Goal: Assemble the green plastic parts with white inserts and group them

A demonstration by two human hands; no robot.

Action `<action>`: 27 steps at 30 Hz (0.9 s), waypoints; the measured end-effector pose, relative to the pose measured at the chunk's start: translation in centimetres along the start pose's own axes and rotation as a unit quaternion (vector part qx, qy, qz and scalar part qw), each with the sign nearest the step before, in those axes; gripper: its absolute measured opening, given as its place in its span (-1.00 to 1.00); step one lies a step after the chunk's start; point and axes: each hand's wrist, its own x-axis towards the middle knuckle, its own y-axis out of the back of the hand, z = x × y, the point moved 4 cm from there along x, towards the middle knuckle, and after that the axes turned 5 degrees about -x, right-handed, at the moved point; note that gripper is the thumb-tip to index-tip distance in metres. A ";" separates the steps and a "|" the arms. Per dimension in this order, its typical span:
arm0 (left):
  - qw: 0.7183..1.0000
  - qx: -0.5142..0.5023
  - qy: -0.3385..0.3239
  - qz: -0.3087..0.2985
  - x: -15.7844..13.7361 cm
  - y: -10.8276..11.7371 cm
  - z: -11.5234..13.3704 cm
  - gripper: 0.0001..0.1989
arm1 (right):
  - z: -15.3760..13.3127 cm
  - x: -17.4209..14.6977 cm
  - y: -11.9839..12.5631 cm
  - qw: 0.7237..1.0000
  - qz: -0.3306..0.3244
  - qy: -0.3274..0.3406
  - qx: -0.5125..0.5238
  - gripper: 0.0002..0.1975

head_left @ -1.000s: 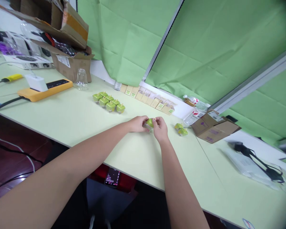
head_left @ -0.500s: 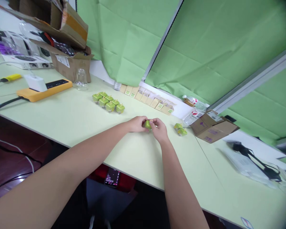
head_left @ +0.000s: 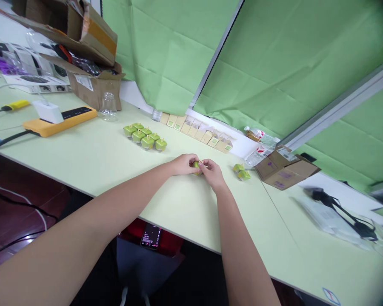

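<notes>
Between my two hands is a small green-topped cup (head_left: 196, 165), mostly covered by my fingers, over the middle of the pale table (head_left: 178, 204). My left hand (head_left: 184, 164) is closed around its left side. From the right, the fingers of my right hand (head_left: 212, 172) pinch at its top, where a small yellowish loop or tab shows. Several matching green-topped cups (head_left: 147, 142) stand in a tight group to the left, behind my left hand. A smaller group of the same cups (head_left: 241, 172) sits right of my right hand.
A row of small cardboard boxes (head_left: 198, 129) lines the table's back edge. An orange power strip (head_left: 62, 121), a clear jar (head_left: 109, 107) and cardboard cartons (head_left: 95, 87) are at left. An open carton (head_left: 287, 168) and black-strapped gear (head_left: 347, 216) are at right; a phone (head_left: 151, 236) lies below the edge.
My fingers have shifted slightly on the green-topped cup, and my right fingertips cover more of its top. Both cup groups stay where they were.
</notes>
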 end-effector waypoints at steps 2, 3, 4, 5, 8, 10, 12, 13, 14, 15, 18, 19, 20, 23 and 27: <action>0.999 -0.032 0.005 -0.001 0.2 -0.1 -0.3 -0.65 | -0.2 -0.2 0.0 1.000 -0.008 -0.013 0.018 -0.58; 0.999 -0.046 0.013 0.001 0.3 -0.1 -0.3 -0.66 | -0.3 -0.3 0.0 0.999 -0.011 -0.021 0.022 -0.57; 0.998 -0.061 0.026 0.005 0.4 0.1 -0.4 -0.66 | -0.4 -0.4 0.0 0.999 -0.011 -0.030 0.023 -0.57; 0.996 -0.078 0.045 0.015 0.6 0.4 -0.4 -0.67 | -0.5 -0.5 0.1 0.999 -0.006 -0.038 0.023 -0.56; 0.977 -0.159 0.117 0.087 0.9 1.8 -0.6 -0.67 | -0.5 -0.6 0.5 0.997 0.029 -0.062 0.032 -0.54; 0.957 -0.205 0.155 0.133 1.0 2.5 -0.8 -0.66 | -0.5 -0.5 0.9 0.995 0.050 -0.075 0.038 -0.56; 0.950 -0.210 0.176 0.148 1.1 2.7 -1.0 -0.68 | -0.5 -0.4 1.4 0.993 0.076 -0.077 0.046 -0.59; 0.952 -0.198 0.179 0.146 1.2 2.7 -1.1 -0.70 | -0.5 -0.3 1.7 0.991 0.094 -0.072 0.054 -0.61; 0.956 -0.184 0.179 0.141 1.3 2.6 -1.2 -0.72 | -0.6 -0.3 1.9 0.989 0.116 -0.064 0.064 -0.62; 0.960 -0.168 0.177 0.136 1.3 2.4 -1.4 -0.75 | -0.6 -0.2 2.2 0.986 0.139 -0.056 0.074 -0.63; 0.972 -0.107 0.169 0.120 1.2 2.2 -1.5 -0.82 | -0.8 -0.2 2.8 0.976 0.200 -0.035 0.080 -0.66; 0.978 -0.070 0.158 0.113 1.1 2.1 -1.3 -0.84 | -0.7 -0.2 2.8 0.973 0.215 -0.032 0.073 -0.67; 0.985 -0.025 0.140 0.102 0.9 1.9 -1.0 -0.85 | -0.7 -0.2 2.9 0.971 0.229 -0.030 0.064 -0.68; 0.990 0.118 0.064 0.039 0.1 0.7 0.6 -0.88 | -0.7 -0.3 3.1 0.966 0.259 -0.015 0.021 -0.69; 0.976 0.200 -0.004 -0.083 -1.0 -2.4 2.3 -0.90 | -2.2 -0.7 2.5 0.959 0.274 0.056 -0.044 -0.68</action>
